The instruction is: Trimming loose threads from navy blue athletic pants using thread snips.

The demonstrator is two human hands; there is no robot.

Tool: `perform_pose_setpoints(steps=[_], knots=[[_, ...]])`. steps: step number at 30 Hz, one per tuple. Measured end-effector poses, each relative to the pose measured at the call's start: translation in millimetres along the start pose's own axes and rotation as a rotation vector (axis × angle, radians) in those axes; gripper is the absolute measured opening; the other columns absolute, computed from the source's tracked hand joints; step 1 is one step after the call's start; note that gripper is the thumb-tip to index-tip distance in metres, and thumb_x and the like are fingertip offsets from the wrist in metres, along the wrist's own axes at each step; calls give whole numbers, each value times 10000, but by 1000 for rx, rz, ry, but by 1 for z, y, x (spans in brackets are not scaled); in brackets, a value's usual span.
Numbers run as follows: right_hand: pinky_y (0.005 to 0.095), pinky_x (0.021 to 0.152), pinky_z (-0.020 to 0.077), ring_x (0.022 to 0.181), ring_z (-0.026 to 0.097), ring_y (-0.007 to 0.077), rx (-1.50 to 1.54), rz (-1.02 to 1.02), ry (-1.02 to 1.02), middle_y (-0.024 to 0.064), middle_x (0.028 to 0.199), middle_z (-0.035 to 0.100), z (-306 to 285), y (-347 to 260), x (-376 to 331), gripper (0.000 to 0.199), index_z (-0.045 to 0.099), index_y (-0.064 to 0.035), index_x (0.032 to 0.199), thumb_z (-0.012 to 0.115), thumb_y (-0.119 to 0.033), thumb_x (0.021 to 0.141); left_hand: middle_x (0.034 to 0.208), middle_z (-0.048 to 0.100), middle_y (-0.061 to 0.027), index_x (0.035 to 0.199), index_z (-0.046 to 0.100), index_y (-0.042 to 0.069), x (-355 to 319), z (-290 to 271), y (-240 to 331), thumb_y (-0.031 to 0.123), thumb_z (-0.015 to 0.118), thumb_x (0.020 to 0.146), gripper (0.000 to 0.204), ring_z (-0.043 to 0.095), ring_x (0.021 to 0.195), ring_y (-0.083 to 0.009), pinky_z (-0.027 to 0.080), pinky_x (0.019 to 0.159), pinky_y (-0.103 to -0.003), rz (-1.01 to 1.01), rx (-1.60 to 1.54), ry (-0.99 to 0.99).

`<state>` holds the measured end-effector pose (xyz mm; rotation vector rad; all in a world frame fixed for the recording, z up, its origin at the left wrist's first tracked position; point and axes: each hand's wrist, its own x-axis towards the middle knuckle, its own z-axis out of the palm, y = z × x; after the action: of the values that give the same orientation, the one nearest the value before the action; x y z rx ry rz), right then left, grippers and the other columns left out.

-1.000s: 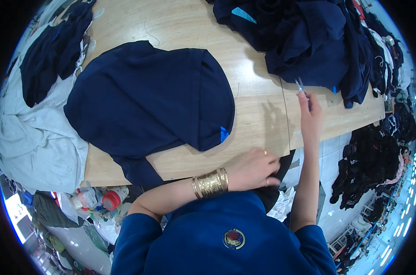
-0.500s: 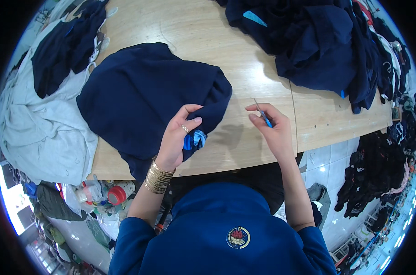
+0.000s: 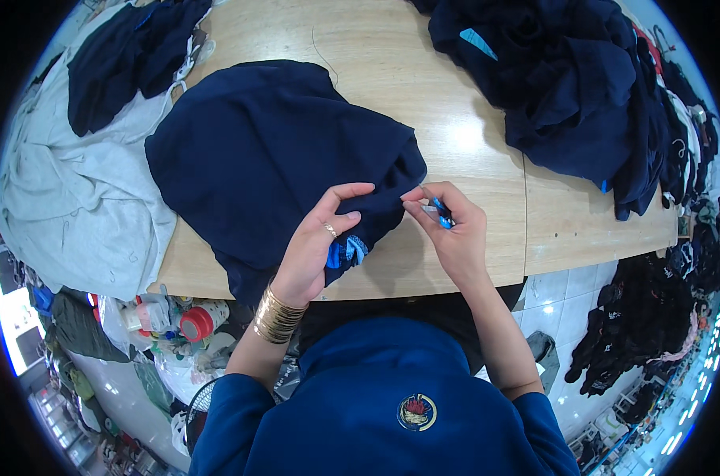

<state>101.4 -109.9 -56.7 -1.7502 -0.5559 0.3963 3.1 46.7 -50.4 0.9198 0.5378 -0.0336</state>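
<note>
Right hand [image 3: 453, 234]: fingers pressed together, pinching a small blue tool [image 3: 442, 214] at the hem of the navy garment [image 3: 273, 159]. Left hand [image 3: 324, 242]: fingers part spread, gripping the same hem fold above a blue label [image 3: 344, 252]. Garment lies at the bench [image 3: 471, 143] near edge. Dark clothing pile [image 3: 582, 87] occupies the far right corner; grey cloth [image 3: 74, 206] drapes the left edge.

A small blue label [image 3: 346, 252] shows on the navy garment [image 3: 273, 159]; another blue label [image 3: 478, 43] tops the pile.
</note>
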Motion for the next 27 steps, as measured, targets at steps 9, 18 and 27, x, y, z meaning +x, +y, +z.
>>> perform_pose_setpoints(steps=[9,18,27], knots=[[327,686,263,591,467,144,-583,-271,-25,-9,676,548,-13,-7,-18,311,618,-98,868,710,-366,739,789,580,10,1182,512,79,0,3,0,53,514,866,317,509,683,-19,394,664,-160,61,20,62],[335,699,255,616,467,134,-807,-385,103,-17,652,525,-7,0,-16,269,614,-123,801,700,-372,745,968,597,-48,1205,503,69,-5,5,7,46,505,866,340,573,842,-70,450,783,-196,27,-38,53],[335,686,251,610,466,136,-791,-423,117,-15,649,515,-7,1,-15,268,609,-127,795,705,-370,737,1144,539,-87,1232,480,51,-4,3,6,47,500,869,364,577,938,-105,475,800,-219,0,-110,-10]])
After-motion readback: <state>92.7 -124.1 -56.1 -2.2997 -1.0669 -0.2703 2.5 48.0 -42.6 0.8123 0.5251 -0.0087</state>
